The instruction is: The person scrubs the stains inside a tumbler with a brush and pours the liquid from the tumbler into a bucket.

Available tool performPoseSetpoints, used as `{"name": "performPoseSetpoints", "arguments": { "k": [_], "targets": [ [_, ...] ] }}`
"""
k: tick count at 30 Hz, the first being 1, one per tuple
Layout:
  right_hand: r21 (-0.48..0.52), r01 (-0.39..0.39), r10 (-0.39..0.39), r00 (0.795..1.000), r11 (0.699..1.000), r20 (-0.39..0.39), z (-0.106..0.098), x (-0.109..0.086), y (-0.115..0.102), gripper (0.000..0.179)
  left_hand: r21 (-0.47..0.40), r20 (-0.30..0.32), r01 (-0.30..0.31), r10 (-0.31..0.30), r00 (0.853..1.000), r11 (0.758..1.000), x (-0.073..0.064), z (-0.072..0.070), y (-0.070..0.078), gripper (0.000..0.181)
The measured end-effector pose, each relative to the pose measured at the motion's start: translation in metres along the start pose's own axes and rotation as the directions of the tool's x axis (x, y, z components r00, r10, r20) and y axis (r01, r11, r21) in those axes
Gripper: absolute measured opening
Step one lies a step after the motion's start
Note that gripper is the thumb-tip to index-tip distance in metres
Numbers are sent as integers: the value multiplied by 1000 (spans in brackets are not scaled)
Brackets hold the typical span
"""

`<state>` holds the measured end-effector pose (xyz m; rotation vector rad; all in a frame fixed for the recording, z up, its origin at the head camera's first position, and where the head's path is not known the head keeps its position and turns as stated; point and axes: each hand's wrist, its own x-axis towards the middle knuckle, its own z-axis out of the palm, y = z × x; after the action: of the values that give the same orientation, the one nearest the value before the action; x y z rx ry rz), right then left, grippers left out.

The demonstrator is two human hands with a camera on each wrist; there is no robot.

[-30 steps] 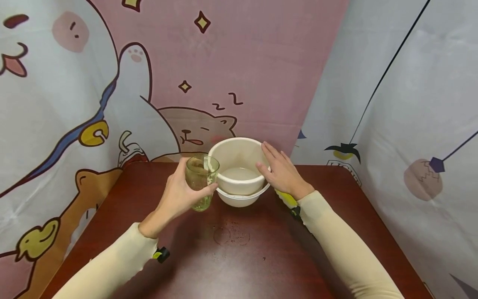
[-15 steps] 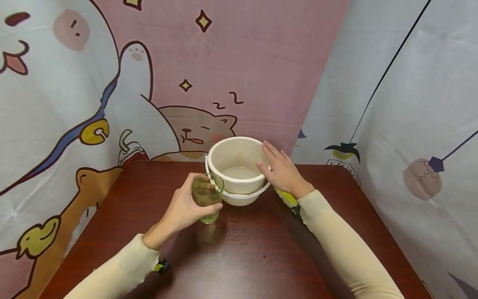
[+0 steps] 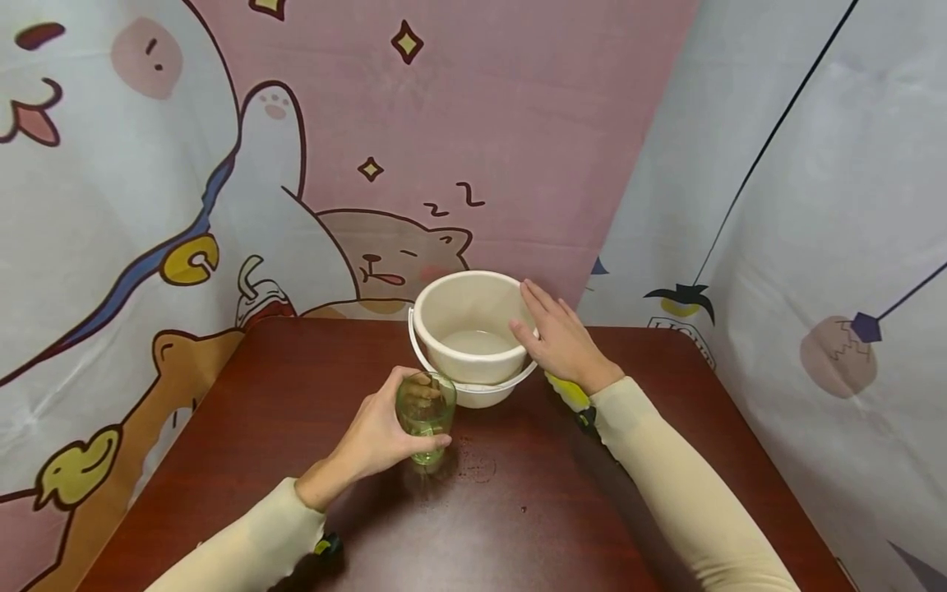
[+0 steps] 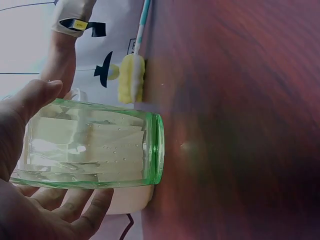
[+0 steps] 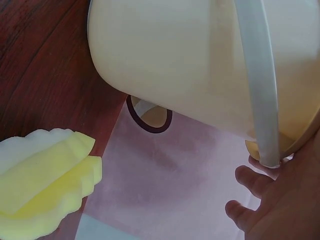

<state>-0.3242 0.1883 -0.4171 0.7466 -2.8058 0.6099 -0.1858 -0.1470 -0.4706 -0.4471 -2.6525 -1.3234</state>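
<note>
My left hand (image 3: 373,440) grips a clear green drinking glass (image 3: 427,423), thumb on the near side and fingers round the far side. The glass is upright, with its base close over the table; droplets cling to its wall in the left wrist view. Behind it stands a cream plastic bucket (image 3: 473,367), its white handle (image 5: 262,85) hanging down across the front. My right hand (image 3: 561,339) rests against the bucket's right rim with fingers extended. In the right wrist view, fingertips show beside the rim and the handle's end, partly hidden behind them.
A yellow and white sponge brush (image 5: 50,175) with a long handle (image 4: 141,25) lies right of the bucket, under my right forearm in the head view. Wet ring marks (image 3: 473,469) dot the dark red table (image 3: 533,543). A printed cloth (image 3: 562,123) hangs behind.
My left hand has brought the glass from beside the bucket's left rim down, nearer and to the right. The bucket's handle shows more now. My right hand stays at the rim.
</note>
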Motion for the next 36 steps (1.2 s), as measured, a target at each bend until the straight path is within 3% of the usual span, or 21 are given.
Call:
{"name": "performPoseSetpoints", "arguments": {
  "k": [10,14,15,19,21,22,28,36],
  "targets": [
    [-23,0,1,1000,1000,8,-1,-1,-3,83,10,25,20,-20,999,1000,-5,8,-3,91],
    [-38,-1,2,1000,999,6,-1,-1,-3,83,-1,20,-4,4,1000,1000,-6,10,-7,90],
    [-44,-2,2,1000,999,5,-1,0,-3,83,-17,8,-46,47,999,999,-3,21,-32,91],
    [-68,-3,3,1000,998,5,0,1,-2,84,-31,-16,-84,83,996,996,-3,22,-37,90],
    [-77,-4,4,1000,997,1,-1,2,-1,84,-17,-13,-70,69,998,997,-3,22,-36,92],
    [-82,-5,5,1000,997,-2,-1,2,-1,84,-1,-2,-30,30,1000,1000,-7,12,-12,92],
    [-84,-5,4,1000,996,-18,0,1,-2,84,7,18,-2,2,1000,1000,-8,10,-11,94],
    [-94,-5,4,1000,996,-3,-2,0,-1,85,1,30,-20,20,999,1000,-9,11,-14,98]
  ]
}}
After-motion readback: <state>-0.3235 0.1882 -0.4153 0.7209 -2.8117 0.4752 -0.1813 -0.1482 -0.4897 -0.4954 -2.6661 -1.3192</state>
